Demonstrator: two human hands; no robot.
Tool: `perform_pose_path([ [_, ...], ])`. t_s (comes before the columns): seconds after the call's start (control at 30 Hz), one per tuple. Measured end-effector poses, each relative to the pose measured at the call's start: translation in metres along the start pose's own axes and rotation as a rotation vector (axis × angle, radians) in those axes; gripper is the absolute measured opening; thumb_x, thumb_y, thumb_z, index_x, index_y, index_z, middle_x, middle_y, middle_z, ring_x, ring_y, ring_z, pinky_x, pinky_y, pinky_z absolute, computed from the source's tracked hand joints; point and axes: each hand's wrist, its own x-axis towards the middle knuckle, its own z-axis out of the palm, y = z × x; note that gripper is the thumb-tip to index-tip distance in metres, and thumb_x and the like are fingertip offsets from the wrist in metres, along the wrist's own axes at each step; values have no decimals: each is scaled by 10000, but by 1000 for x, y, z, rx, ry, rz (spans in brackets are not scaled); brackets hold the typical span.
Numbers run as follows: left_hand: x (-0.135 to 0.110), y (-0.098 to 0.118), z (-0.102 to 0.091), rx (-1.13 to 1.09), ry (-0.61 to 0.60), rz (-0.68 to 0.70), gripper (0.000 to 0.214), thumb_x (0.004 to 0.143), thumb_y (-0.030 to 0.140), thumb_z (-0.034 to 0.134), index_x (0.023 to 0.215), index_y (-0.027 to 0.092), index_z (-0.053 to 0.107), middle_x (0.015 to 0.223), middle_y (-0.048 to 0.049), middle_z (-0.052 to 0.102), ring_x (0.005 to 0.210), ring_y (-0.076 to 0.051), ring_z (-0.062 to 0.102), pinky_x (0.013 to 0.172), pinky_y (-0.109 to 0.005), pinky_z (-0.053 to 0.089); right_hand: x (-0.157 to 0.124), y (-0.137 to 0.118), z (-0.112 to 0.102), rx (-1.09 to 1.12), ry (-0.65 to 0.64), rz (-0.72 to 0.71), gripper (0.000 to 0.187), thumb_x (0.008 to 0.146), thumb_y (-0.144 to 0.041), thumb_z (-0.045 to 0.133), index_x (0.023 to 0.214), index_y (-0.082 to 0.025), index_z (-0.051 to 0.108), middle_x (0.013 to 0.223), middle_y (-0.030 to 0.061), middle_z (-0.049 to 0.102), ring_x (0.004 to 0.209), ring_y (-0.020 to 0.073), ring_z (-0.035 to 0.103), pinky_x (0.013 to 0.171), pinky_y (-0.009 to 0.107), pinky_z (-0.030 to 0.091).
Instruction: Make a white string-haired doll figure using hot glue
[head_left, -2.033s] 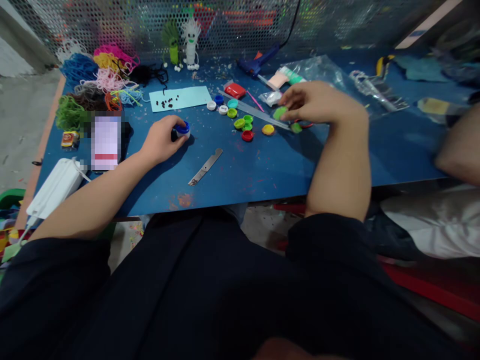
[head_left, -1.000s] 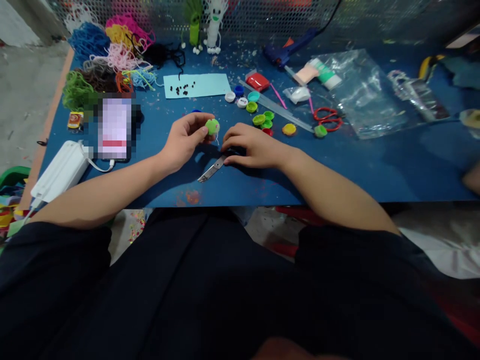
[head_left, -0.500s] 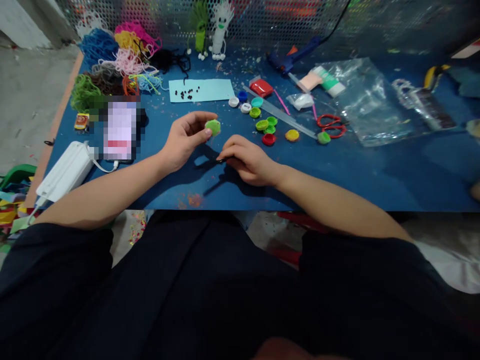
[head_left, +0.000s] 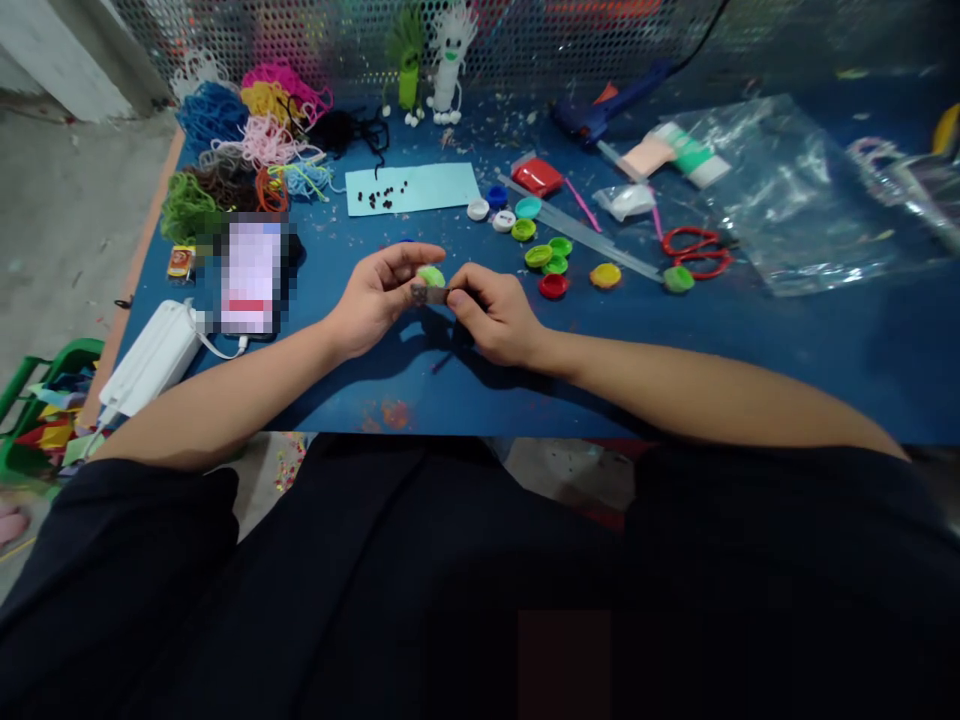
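My left hand (head_left: 373, 298) pinches a small round light-green piece (head_left: 430, 274), about the size of the bottle caps on the table. My right hand (head_left: 496, 313) grips a thin tool with a flat greyish blade (head_left: 433, 295). The blade points left, across the near side of the green piece, and its tip is by my left thumb. Whether the two touch, I cannot tell. My right fingers hide most of the tool's handle. Both hands are above the blue table (head_left: 337, 395).
Beyond my hands lie a light-blue card (head_left: 442, 188) with small black beads, several bottle caps (head_left: 538, 257) and red scissors (head_left: 697, 251). Yarn (head_left: 266, 138), a phone (head_left: 253, 275) and a white power bank (head_left: 152, 357) lie left. Two yarn-haired figures (head_left: 448, 75) stand behind. A glue gun (head_left: 600, 112) lies at back right.
My right hand has turned and raised the tool, bringing its blade up to the green piece. My left hand keeps hold of that piece. The view has shifted slightly.
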Motion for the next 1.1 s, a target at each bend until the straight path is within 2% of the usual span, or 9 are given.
perform_pose_path([
  [0.17,2,0,3,-195,20,-34,611,811,662,897,1157,191,716,992,-64,765,927,-197,773,804,-300,608,-1,6,-1,12,-13,-70,494,1087,-654,512,900,-202,574,692,-11,525,610,122,402,627,304,311],
  [0.3,1,3,5,-238,20,-40,569,788,615,942,1077,175,726,921,-48,755,813,-149,747,735,-258,582,0,6,-3,41,-9,-69,509,1073,-669,548,893,-194,574,692,-17,516,621,116,403,628,295,307],
  [0.53,0,14,0,-133,-75,-30,562,759,613,964,994,157,733,913,-49,776,802,-138,748,744,-252,603,4,9,-3,242,-163,6,603,1013,-758,606,811,-195,532,677,-9,574,627,113,461,628,277,347],
  [0.63,0,17,0,-105,-80,-41,566,757,613,965,978,151,724,900,-47,775,790,-132,741,736,-250,600,5,14,-3,320,-192,31,628,980,-789,634,803,-196,525,680,-8,579,620,110,466,613,271,349],
  [0.87,2,14,7,-93,-18,-28,566,749,607,969,950,159,688,866,-25,754,755,-121,720,706,-246,579,2,12,-4,248,-64,20,666,944,-831,646,787,-193,535,696,3,551,656,119,441,635,287,337],
  [1.03,9,13,15,-115,56,-26,432,780,413,972,962,171,664,856,0,743,758,-117,733,723,-244,588,0,9,5,236,98,17,667,941,-842,643,793,-202,531,690,0,543,629,112,422,605,297,318],
  [1.1,7,13,17,-109,59,-45,359,816,335,934,971,172,654,856,2,742,774,-126,750,751,-260,605,7,13,4,278,211,41,680,924,-873,633,800,-218,499,674,-13,521,597,105,383,570,296,292],
])
